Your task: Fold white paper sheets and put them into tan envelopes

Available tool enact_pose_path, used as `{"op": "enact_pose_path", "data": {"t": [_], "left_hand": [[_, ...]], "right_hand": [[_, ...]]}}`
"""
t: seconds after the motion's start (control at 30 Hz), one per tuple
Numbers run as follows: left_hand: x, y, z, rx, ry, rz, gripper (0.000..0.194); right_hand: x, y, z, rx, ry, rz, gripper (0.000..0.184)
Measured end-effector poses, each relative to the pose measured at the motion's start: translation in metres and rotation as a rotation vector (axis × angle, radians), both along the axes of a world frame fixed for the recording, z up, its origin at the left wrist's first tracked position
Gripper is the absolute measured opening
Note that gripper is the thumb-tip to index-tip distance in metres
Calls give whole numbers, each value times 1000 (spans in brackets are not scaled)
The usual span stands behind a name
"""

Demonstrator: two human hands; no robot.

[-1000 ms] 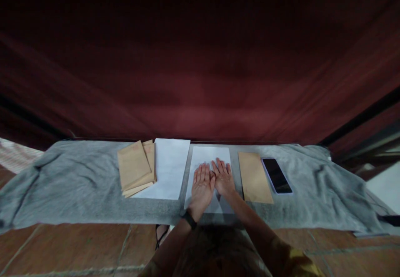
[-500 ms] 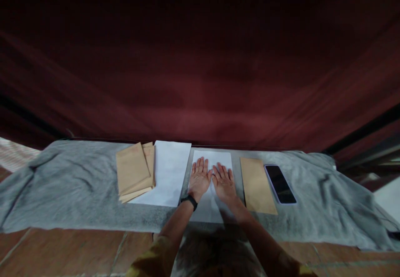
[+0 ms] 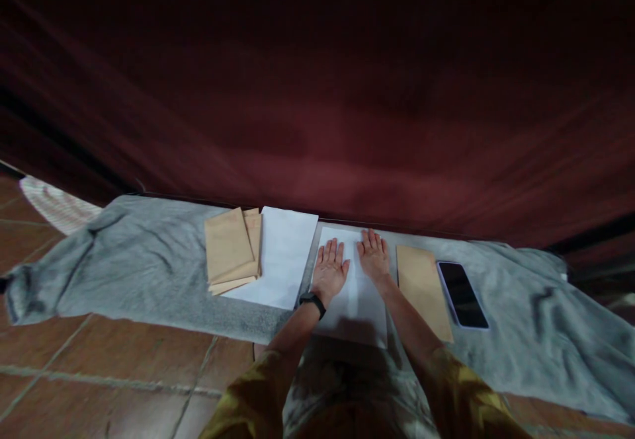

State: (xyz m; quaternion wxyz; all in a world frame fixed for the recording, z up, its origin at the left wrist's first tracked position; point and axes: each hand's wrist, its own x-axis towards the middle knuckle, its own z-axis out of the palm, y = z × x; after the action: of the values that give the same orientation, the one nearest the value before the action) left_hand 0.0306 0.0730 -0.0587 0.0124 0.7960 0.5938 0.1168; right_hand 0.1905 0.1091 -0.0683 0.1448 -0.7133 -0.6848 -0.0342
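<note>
A white sheet of paper [image 3: 351,307] lies on the grey cloth, directly in front of me. My left hand [image 3: 330,270] rests flat on its left half, fingers stretched out, with a black band around the wrist. Toward the sheet's far right corner my right hand [image 3: 373,254] lies palm down, fingers extended. Neither hand holds anything. Just right of the sheet is a single brown envelope [image 3: 421,287], partly behind my right forearm.
A stack of white paper [image 3: 285,254] lies to the left, partly under several brown envelopes [image 3: 229,244]. On the right is a phone [image 3: 462,295] with a dark screen. The grey cloth [image 3: 149,267] borders a dark red upright surface [image 3: 317,128]; tiled floor [image 3: 133,353] shows in front.
My right hand has slid away from my left, toward the sheet's far right corner. The left hand stays flat on the paper. The whole view has shifted and tilted slightly.
</note>
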Motion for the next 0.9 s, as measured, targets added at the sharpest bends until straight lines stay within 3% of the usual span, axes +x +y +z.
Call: {"op": "enact_pose_path", "data": {"t": [0.13,0.23,0.4,0.5,0.57,0.9], "left_hand": [[0,0,1,-9,-8,0,62],[1,0,1,-13,-8,1,62],[1,-1,2,-33,-8,-4,63],[0,-1,2,-36,-13,-1,63],[0,-1,2,-32,-14,0,62],[-2,1,8,-8,49,-1,60]], "right_hand": [[8,-6,-2,102,0,-57,56],[2,-31,-1,115,1,-74,57],[-25,-117,-1,74,3,166,56],[-36,-165,-1,78,12,215,54],[-39,-183,0,94,26,214,52],[-42,-188,10,118,77,163,54]]}}
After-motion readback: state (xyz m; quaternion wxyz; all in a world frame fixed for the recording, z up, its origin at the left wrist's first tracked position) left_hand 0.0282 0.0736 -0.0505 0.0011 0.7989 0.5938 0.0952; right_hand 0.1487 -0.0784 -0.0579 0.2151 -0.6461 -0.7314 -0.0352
